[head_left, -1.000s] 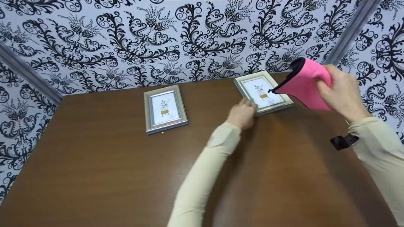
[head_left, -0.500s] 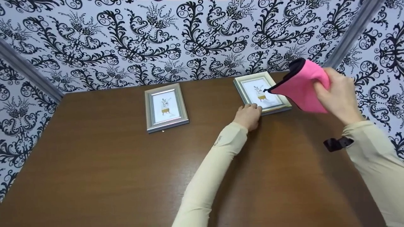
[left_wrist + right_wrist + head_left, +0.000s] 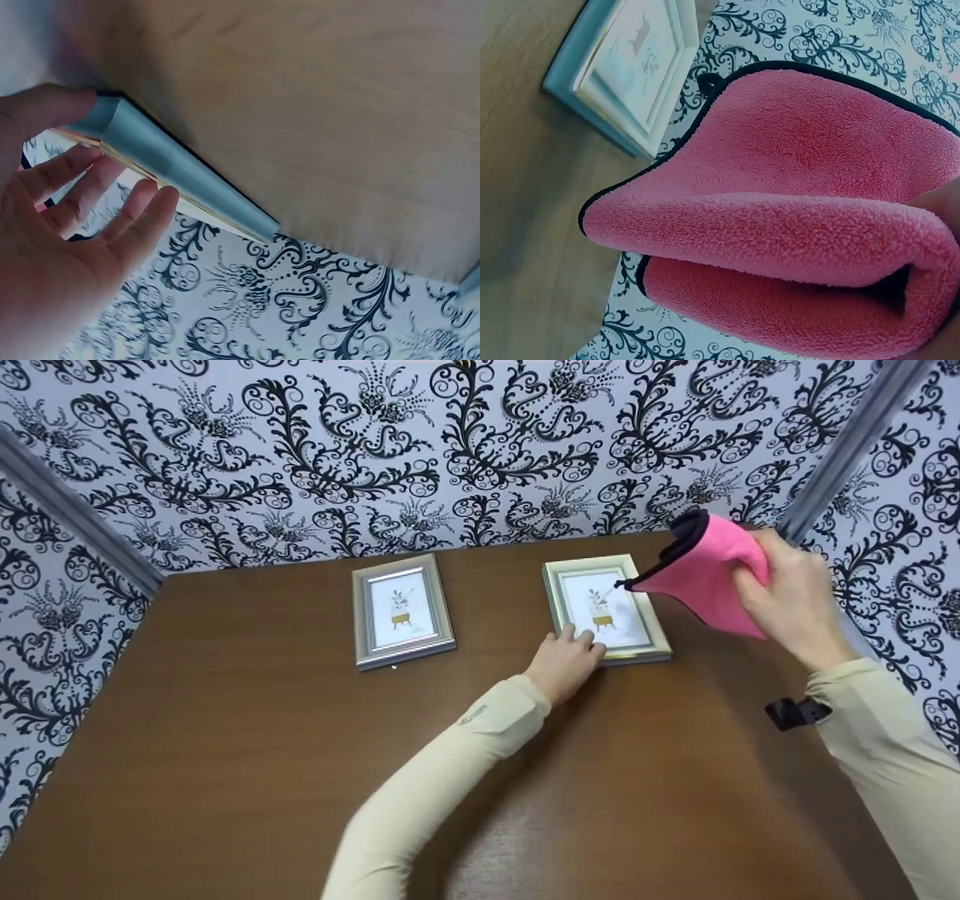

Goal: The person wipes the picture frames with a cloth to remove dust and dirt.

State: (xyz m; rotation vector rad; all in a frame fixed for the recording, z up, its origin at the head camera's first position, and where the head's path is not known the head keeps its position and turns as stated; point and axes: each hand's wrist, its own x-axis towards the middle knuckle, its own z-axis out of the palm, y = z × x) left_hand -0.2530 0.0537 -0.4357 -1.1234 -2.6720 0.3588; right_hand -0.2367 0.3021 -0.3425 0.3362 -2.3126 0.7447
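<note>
Left grip [image 3: 566, 664] pinches a frame [image 3: 651, 622] enclosing a plant picture [image 3: 601, 615]; right grip [image 3: 795, 604] clutches cloth [image 3: 705, 583].

there are two frames [image 3: 403, 611] [image 3: 604, 600] on one counter [image 3: 262, 750], both near its far edge; one cloth [image 3: 720, 577]; two grips [image 3: 566, 664] [image 3: 795, 592]; two sleeves [image 3: 442, 772] [image 3: 885, 750]; two posts [image 3: 75, 506] [image 3: 847, 450], one toward each far corner; three patterned walls [image 3: 52, 615] [image 3: 450, 442] [image 3: 922, 510].

- Head view's decently lit, with a pale sheen low on the table [image 3: 517, 847] and a soft shadow beside the left sleeve [image 3: 420, 795]
- Bit of glare on the right-hand framed picture [image 3: 600, 607]
- Left wrist cam: hazy upper left corner, wood kinda smeary
- Right wrist cam: cool tint, pink cloth [image 3: 780, 232] pretty sharp
</note>
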